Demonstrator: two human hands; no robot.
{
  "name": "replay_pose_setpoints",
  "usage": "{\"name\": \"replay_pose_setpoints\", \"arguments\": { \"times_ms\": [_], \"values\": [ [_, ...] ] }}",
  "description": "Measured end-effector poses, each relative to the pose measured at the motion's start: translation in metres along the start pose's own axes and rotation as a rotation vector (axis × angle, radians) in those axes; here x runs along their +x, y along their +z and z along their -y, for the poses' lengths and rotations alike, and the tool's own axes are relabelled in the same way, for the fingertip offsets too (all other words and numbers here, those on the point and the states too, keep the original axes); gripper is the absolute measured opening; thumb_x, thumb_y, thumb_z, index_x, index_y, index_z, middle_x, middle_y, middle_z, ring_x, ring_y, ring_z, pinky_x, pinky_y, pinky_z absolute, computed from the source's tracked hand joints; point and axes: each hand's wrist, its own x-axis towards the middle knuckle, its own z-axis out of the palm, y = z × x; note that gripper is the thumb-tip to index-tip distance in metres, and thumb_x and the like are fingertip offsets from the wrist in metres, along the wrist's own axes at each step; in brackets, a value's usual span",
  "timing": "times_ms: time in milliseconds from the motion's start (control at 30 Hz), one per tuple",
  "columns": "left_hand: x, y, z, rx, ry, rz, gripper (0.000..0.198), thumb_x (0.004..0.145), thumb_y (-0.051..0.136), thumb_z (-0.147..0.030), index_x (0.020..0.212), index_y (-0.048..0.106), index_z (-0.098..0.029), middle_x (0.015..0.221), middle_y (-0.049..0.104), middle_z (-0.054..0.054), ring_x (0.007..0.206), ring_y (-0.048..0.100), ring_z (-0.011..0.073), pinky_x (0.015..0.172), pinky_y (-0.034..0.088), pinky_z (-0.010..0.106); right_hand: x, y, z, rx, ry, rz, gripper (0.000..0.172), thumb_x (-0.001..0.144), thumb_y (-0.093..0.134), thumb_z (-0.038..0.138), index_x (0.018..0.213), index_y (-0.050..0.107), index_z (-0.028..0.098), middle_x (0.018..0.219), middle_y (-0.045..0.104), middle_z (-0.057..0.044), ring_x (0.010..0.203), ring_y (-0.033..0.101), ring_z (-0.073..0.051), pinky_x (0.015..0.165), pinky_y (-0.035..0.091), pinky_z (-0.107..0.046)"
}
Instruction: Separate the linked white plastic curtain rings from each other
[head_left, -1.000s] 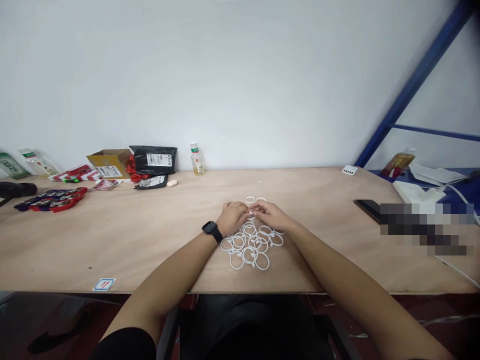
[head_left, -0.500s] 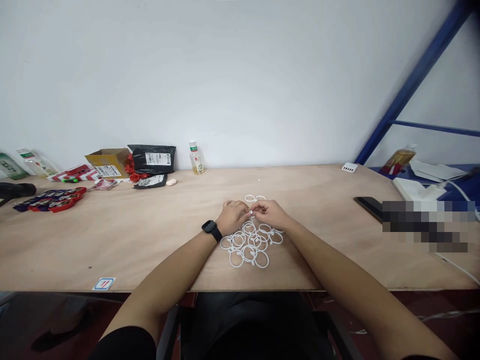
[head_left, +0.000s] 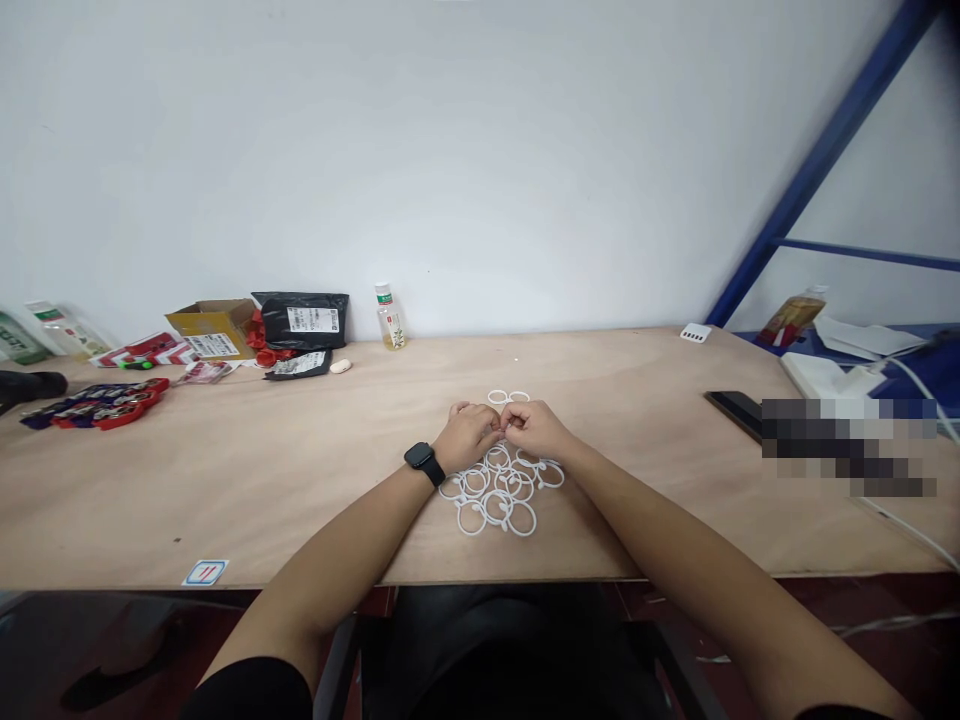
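Note:
My left hand (head_left: 470,435), with a black watch at its wrist, is pinched close over the table, its fingertips touching those of my right hand (head_left: 537,428). Between them they grip a white plastic ring, mostly covered by the fingers. Several linked white rings (head_left: 498,507) with small ball-like clasps lie in a cluster just below my hands. Beyond the fingertips two more white rings (head_left: 498,397) rest on the wood.
Along the wall stand a drink bottle (head_left: 391,318), black parcels (head_left: 304,320) and an opened cardboard box (head_left: 214,325). Red-and-blue packs (head_left: 105,403) lie far left. On the right are a phone (head_left: 731,410), a white multi-port block (head_left: 695,333) and a blue metal frame (head_left: 817,165).
My right hand's fingers have curled tighter against the left, covering the white bit that showed between the fingertips. The camera view has shifted slightly.

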Motion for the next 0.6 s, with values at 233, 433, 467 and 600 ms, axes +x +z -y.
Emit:
{"name": "replay_pose_setpoints", "arguments": {
  "times_ms": [233,433,467,600],
  "values": [
    [-0.001,-0.001,0.006,-0.007,-0.056,-0.096,0.024,0.091,0.051,-0.035,0.111,0.056,-0.023,0.115,0.064,0.005,0.112,0.055,0.0196,0.105,0.027,0.041,0.002,-0.007,-0.003,-0.054,-0.021,-0.091,0.029,0.074,0.047,0.01,0.085,0.072,0.019,0.081,0.071,-0.002,0.07,0.062,-0.015,0.068,0.047,-0.026],
    [-0.002,-0.001,0.01,0.012,-0.106,-0.101,0.031,0.089,0.053,-0.04,0.116,0.058,-0.024,0.12,0.063,0.005,0.114,0.054,0.0213,0.106,0.026,0.042,0.008,-0.02,-0.021,-0.206,-0.05,-0.099,0.045,0.077,0.048,0.008,0.118,0.065,0.02,0.129,0.061,-0.008,0.117,0.056,-0.022,0.1,0.043,-0.036],
    [-0.003,-0.001,0.009,0.016,-0.092,-0.08,0.029,0.089,0.053,-0.041,0.112,0.06,-0.025,0.119,0.064,0.005,0.113,0.055,0.0212,0.106,0.025,0.042,0.008,-0.023,-0.024,-0.224,-0.037,-0.069,0.046,0.075,0.05,0.008,0.117,0.066,0.02,0.129,0.061,-0.008,0.116,0.057,-0.022,0.099,0.044,-0.036],
    [-0.002,0.001,0.009,0.024,-0.049,-0.008,0.026,0.089,0.053,-0.044,0.1,0.066,-0.025,0.109,0.069,0.003,0.107,0.057,0.0204,0.107,0.022,0.044,0.005,-0.043,-0.032,-0.223,0.134,0.091,0.04,0.07,0.052,0.007,0.103,0.071,0.02,0.101,0.072,-0.003,0.079,0.066,-0.017,0.075,0.051,-0.027]
  ]
}}
